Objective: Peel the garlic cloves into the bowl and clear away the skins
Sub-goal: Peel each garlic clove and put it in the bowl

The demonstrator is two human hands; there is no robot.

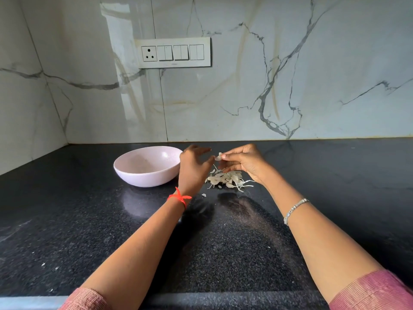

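The person stands at a black speckled bench [89, 220] with both forearms stretched forward over it. The right hand [243, 162] is raised a little above the bench, and its grip is clamped on a small pale garlic clove [218, 156], pinched between the thumb and the fingertips. The left hand [194, 166] is level with it, just to its left. Its grip is apart, the fingers loosely extended toward the clove and holding nothing. The left thumb tip lies just beside the clove, though it cannot be told whether the two touch. Directly below the hands a loose pile of papery garlic skins [228, 179] with thin stalk-like strands lies on the bench, and a few small scraps [203, 195] sit near its closer edge. A pale pink bowl [147, 175] stands upright on the bench just left of the left hand, near the skins but apart from them. A red thread [180, 198] is tied round the left wrist and a silver bracelet [295, 209] circles the right. Behind the bench rises a marble-veined wall [290, 74] carrying a white switch panel [174, 52].
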